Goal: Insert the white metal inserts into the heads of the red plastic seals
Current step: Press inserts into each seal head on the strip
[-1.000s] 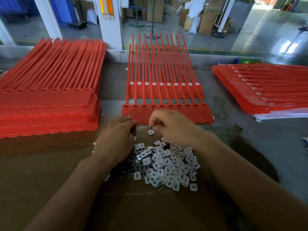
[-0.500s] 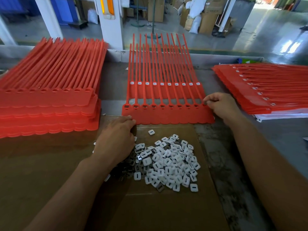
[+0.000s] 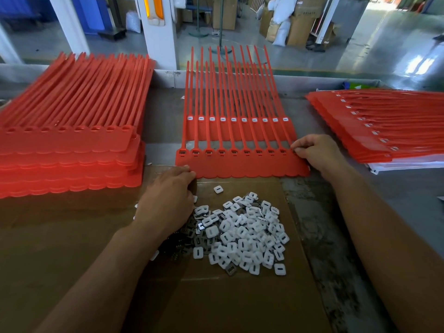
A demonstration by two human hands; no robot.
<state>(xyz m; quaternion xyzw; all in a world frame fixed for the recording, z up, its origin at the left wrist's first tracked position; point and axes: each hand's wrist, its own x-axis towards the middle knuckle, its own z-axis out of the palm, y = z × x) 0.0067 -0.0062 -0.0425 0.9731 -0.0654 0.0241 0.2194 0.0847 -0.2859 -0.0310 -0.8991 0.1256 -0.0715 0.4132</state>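
Note:
A sheet of joined red seals lies in front of me, its row of heads showing dark sockets. Behind it lies a second red sheet whose heads hold white inserts. A pile of white inserts sits on cardboard below the sheets, with one loose insert just above it. My left hand rests at the pile's left edge, curled fingertips holding the near sheet's lower left corner. My right hand pinches at the rightmost head of the near sheet; the insert under its fingertips is hidden.
A tall stack of red seal sheets stands at the left. Another stack, with white inserts fitted, lies at the right on white paper. The brown cardboard covers the near table. A low wall runs along the table's far edge.
My right hand left the top of the pile and moved right and up to the rightmost head of the near sheet. My left hand stayed in place.

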